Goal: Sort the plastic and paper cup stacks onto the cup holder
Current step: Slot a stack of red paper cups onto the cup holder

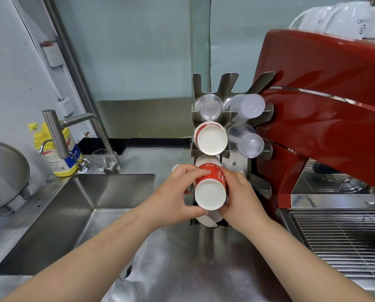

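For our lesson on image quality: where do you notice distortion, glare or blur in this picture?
Head view: wide-angle lens bends the window frame and forearms outward; glare streaks the red espresso machine and steel counter; the left hand and right hand look sharp on the red paper cup stack.

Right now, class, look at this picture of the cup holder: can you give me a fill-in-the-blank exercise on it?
1. The red paper cup stack is held by ____ hands.
2. The far three cup stacks in the cup holder are clear ____.
3. The sink lies to the ____ of the holder.
4. The coffee machine is coloured ____.

Missing words: both; plastic; left; red
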A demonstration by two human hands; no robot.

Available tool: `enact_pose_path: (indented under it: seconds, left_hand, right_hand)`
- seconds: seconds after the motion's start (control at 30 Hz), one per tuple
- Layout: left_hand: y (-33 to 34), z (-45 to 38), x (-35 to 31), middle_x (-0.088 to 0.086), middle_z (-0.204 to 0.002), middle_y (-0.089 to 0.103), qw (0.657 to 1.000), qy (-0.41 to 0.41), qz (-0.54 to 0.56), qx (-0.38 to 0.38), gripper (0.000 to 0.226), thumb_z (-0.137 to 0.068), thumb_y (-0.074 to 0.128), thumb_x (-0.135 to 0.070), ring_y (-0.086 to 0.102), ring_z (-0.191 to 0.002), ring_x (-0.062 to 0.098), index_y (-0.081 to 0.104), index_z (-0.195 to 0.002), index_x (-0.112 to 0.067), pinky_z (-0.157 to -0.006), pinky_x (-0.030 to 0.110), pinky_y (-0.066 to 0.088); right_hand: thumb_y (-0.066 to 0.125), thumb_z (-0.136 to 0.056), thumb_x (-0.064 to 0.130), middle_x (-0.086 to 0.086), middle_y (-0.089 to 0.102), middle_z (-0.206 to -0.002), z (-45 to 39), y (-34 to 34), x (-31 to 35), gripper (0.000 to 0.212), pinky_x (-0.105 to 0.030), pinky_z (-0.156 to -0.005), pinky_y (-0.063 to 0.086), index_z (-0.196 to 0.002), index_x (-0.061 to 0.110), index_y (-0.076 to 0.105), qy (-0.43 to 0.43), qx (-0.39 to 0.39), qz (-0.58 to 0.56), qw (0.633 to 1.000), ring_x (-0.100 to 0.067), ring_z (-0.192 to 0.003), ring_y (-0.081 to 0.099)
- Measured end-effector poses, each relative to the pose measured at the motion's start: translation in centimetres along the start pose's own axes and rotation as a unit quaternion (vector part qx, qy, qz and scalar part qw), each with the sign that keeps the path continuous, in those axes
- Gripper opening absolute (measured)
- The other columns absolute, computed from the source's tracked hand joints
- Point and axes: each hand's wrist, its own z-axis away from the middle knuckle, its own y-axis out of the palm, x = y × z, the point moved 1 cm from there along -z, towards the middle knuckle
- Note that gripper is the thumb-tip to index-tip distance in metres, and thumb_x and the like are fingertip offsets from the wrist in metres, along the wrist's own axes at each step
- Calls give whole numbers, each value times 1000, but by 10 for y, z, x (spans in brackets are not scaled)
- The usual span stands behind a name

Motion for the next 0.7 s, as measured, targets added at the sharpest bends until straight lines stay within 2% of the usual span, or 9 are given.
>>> enact_pose_path:
  seconds: [0.07, 0.13, 0.3, 0.4, 0.5, 0.57, 0.63, 0.7]
  left_hand:
    - [0, 1, 1, -23, -130, 37, 1000, -2, -9, 3, 78, -72, 82, -28, 38, -122, -6, 42, -138, -39, -91, 6, 39]
    - [-1, 3, 2, -21, -133, 38, 1000, -6, -24, 8, 80, -74, 80, -30, 39, -122, -5, 39, -143, -37, -91, 9, 40]
    - [-6, 3, 6, -14, -143, 40, 996, -8, -84, 22, 79, -77, 73, -38, 39, -129, 2, 35, -146, -35, -101, 26, 44]
    - [-14, 0, 8, -7, -146, 43, 986, -25, -153, 57, 77, -81, 67, -47, 40, -133, 10, 34, -148, -29, -105, 30, 42]
    - [-24, -3, 8, -2, -133, 54, 974, -36, -201, 96, 68, -86, 58, -56, 50, -123, 15, 41, -145, -27, -94, 27, 44]
    - [-30, -3, 6, -1, -126, 59, 971, -44, -206, 115, 59, -89, 56, -52, 55, -116, 17, 47, -141, -25, -94, 30, 45]
    - [-37, -2, 3, -1, -123, 61, 961, -47, -222, 155, 50, -91, 57, -46, 57, -111, 17, 52, -136, -26, -95, 31, 45]
    - [-44, 1, 2, -2, -124, 60, 937, -56, -250, 239, 47, -92, 56, -46, 56, -106, 14, 52, -135, -27, -90, 27, 44]
  right_hand:
    - [69, -68, 49, -3, 50, -128, -1, -5, 3, 84, -40, -99, 43, -143, 34, 34, 11, 12, 43, 999, -26, -121, 47]
    - [61, -64, 59, -4, 55, -119, -4, -9, 4, 79, -42, -92, 47, -136, 34, 40, 20, 28, 85, 996, -28, -113, 52]
    - [55, -75, 47, -3, 64, -104, -12, -22, 15, 41, -40, -80, 53, -110, 27, 53, 37, 101, 213, 971, -30, -98, 61]
    - [49, -77, 43, -1, 69, -96, -18, -30, 23, 21, -36, -73, 53, -89, 27, 57, 41, 158, 271, 949, -27, -88, 64]
    - [45, -73, 44, -1, 66, -82, -24, -35, 24, 19, -31, -65, 49, -71, 26, 53, 61, 175, 305, 934, -25, -72, 57]
    - [49, -80, 40, 0, 59, -74, -21, -39, 28, 23, -28, -61, 41, -64, 24, 48, 69, 185, 314, 929, -21, -66, 51]
    - [48, -87, 36, -4, 61, -78, -16, -43, 35, 29, -27, -62, 38, -62, 22, 44, 70, 192, 327, 923, -21, -68, 49]
    - [45, -89, 38, -5, 63, -82, -11, -45, 41, 31, -27, -61, 37, -63, 21, 45, 72, 205, 331, 918, -21, -70, 50]
